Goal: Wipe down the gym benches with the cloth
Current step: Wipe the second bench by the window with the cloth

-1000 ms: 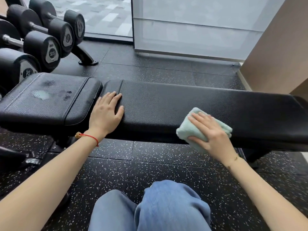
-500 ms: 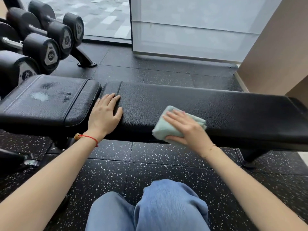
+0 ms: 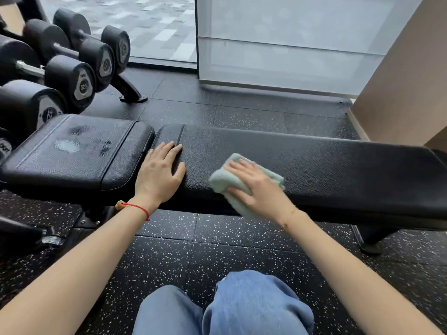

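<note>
— Two pads make up the one bench (image 3: 338,170) in view, running across the middle of the frame. How far along is the wiping?

— Partway, I'd judge. The long pad looks uniformly dark, while the shorter seat pad (image 3: 72,151) at the left shows a pale smear and dark blotches near its centre, so that part seems left to do.

— And other benches?

— None visible, so whether more remain can't be told. Only the dumbbell rack (image 3: 60,64) at upper left and the speckled floor (image 3: 217,250) below.

— Where's the cloth?

— The pale green cloth (image 3: 227,182) sits on the long pad's near edge, left of centre, folded, draping a little over the front.

— How is it held?

— The right hand (image 3: 256,187) presses it flat, fingers straight on top, thumb tucked against its near side. The left hand (image 3: 162,172) lies spread, palm down, on the long pad beside the gap between pads, apparently bracing.
</note>
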Demonstrator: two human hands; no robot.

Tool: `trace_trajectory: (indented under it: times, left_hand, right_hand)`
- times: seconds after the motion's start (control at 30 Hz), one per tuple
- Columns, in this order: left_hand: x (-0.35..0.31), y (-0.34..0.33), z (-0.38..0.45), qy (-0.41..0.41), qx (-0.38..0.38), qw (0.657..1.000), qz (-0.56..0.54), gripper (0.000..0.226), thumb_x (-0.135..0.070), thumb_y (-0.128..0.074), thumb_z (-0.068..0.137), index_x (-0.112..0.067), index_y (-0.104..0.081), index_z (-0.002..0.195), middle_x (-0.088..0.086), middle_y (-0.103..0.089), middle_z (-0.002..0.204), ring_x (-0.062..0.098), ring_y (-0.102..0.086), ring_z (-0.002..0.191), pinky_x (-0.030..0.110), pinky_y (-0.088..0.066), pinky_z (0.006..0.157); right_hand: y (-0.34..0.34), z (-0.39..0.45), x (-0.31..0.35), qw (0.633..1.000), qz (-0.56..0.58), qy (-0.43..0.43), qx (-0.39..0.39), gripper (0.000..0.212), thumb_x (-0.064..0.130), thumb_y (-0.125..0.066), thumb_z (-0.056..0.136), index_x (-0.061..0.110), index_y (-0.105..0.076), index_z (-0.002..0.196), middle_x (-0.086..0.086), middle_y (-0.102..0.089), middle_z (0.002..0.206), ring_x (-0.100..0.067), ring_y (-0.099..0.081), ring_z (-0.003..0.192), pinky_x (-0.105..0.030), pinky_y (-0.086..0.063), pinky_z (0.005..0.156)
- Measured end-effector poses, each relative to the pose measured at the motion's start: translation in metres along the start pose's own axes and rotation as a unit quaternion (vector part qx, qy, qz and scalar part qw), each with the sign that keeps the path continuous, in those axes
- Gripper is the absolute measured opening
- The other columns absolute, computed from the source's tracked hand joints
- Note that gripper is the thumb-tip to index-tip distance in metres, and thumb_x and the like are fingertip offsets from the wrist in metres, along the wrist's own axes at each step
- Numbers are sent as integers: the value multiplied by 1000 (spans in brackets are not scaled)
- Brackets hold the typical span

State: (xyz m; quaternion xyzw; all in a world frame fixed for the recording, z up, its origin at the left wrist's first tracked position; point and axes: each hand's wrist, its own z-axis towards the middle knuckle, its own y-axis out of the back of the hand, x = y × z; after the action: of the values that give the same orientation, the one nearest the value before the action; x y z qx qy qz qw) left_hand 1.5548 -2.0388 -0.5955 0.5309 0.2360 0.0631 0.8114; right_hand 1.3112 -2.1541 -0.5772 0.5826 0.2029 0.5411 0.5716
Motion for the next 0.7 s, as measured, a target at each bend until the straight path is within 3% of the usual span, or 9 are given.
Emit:
trace_trajectory:
  times: [0.13,0.23,0.37,0.5,0.7]
  left_hand:
    - [-2,0,0,5,-3,1000,-1,51,-36,-46,96,-17,-46,143,6,-40,152,23,-31,144,41,-17,121]
    - [-4,0,0,9,-7,1000,-2,55,-38,-42,92,-16,-47,142,7,-42,151,24,-33,142,41,-18,121]
    - [-1,-2,1,4,-9,1000,3,51,-35,-49,95,-17,-46,143,6,-41,152,23,-32,143,40,-17,121]
    - [0,-3,-1,-2,-8,1000,6,51,-36,-48,96,-17,-45,144,7,-40,153,23,-31,144,40,-16,121]
    - [-6,-4,2,10,-1,1000,19,53,-34,-46,96,-18,-41,146,6,-36,155,21,-27,146,40,-13,122]
  right_hand:
    - [35,-6,-62,988,-13,-134,-73,42,33,-53,97,17,-53,136,-5,-50,144,-22,-36,141,-26,-9,119]
    - [30,37,-66,976,-47,-207,-57,48,35,-51,98,15,-47,142,-7,-42,150,-24,-29,143,-41,-11,122]
    - [-4,53,-11,996,-25,-83,-7,54,38,-52,97,14,-42,145,-8,-39,153,-25,-24,146,-34,-5,121]
    - [1,2,-2,1000,-3,9,30,59,45,-50,97,24,-32,150,5,-26,158,-9,-12,149,-29,-1,123]
    - [28,42,-51,989,-26,-143,-10,51,35,-52,99,20,-42,146,-3,-37,154,-17,-20,148,-37,-7,121]
